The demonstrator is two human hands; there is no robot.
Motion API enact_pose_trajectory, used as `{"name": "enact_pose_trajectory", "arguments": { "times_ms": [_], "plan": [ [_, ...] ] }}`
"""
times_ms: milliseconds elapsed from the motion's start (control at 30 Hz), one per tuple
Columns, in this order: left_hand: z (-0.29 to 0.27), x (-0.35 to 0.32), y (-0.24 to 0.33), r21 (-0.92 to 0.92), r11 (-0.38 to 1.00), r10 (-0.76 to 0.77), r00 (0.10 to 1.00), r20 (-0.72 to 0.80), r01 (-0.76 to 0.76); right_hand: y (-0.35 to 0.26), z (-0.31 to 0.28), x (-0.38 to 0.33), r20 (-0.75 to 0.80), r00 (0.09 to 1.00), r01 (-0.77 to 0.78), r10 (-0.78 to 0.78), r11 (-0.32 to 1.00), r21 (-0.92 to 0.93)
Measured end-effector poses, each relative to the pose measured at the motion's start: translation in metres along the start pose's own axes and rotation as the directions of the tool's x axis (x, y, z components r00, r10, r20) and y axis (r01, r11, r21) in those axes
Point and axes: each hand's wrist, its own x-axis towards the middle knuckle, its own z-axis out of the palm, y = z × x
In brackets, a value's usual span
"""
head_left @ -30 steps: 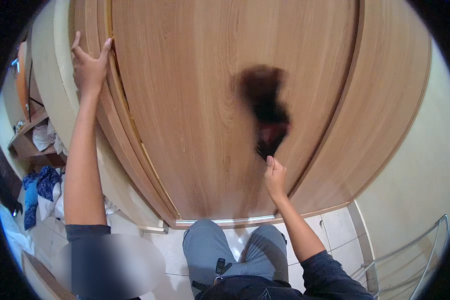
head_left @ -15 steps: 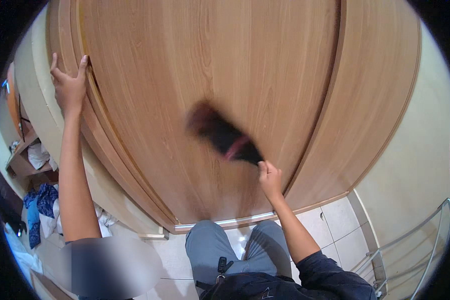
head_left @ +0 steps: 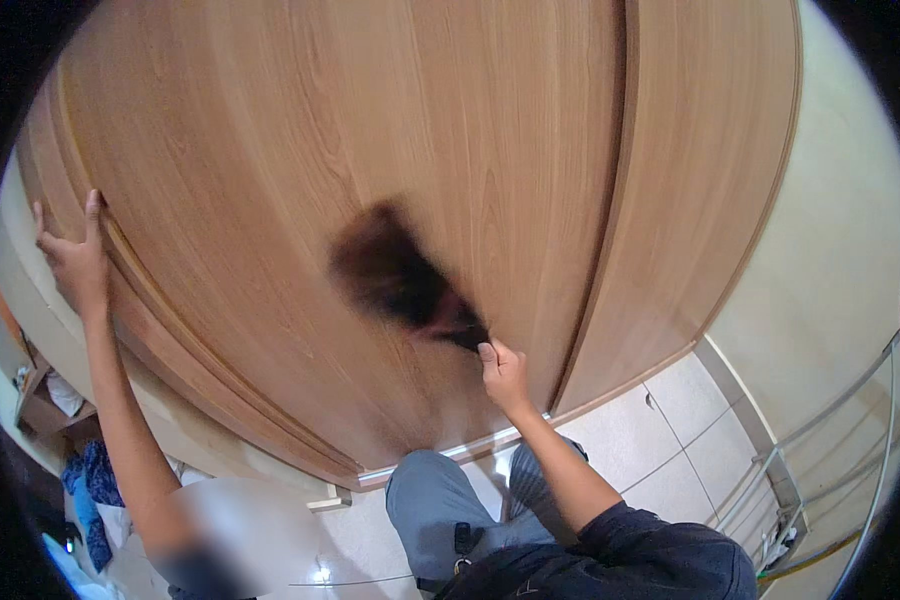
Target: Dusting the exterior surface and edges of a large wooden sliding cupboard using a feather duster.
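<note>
In my right hand (head_left: pixel 505 378) is the narrow end of a dark duster (head_left: pixel 402 280), gripped with the thumb on top. Its wide, soft-looking head is smeared by motion, and a reddish band crosses it near the handle. The head lies over the wood-grain wardrobe door (head_left: pixel 490 120); whether it touches the surface I cannot tell. At the far left, my left hand (head_left: pixel 78 268) rests on the door's edge frame with thumb and index finger spread apart, holding no loose thing.
Clothes (head_left: pixel 95 500) lie in a heap at the lower left, below a small shelf (head_left: pixel 60 405). On the right, a metal rack (head_left: pixel 830 440) stands by the pale wall (head_left: pixel 820 250). White floor tiles (head_left: pixel 625 430) run along the wardrobe's base.
The view has shifted, so the wardrobe and both hands appear farther left and lower. The duster has swung a little left and down, still in my right hand; my left hand stays on the frame.
</note>
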Motion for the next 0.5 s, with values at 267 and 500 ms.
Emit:
{"name": "enact_pose_trajectory", "arguments": {
  "times_ms": [267,500],
  "plan": [
    [0.009,0.003,-0.021,0.093,0.995,0.042,0.999,-0.001,-0.042,0.039,0.005,-0.023,-0.034,0.991,0.115,-0.127,0.966,-0.233],
    [0.017,0.008,-0.036,0.182,0.973,0.156,0.986,-0.053,-0.144,0.074,-0.009,-0.033,-0.263,0.909,-0.305,0.323,0.946,0.110]
  ]
}}
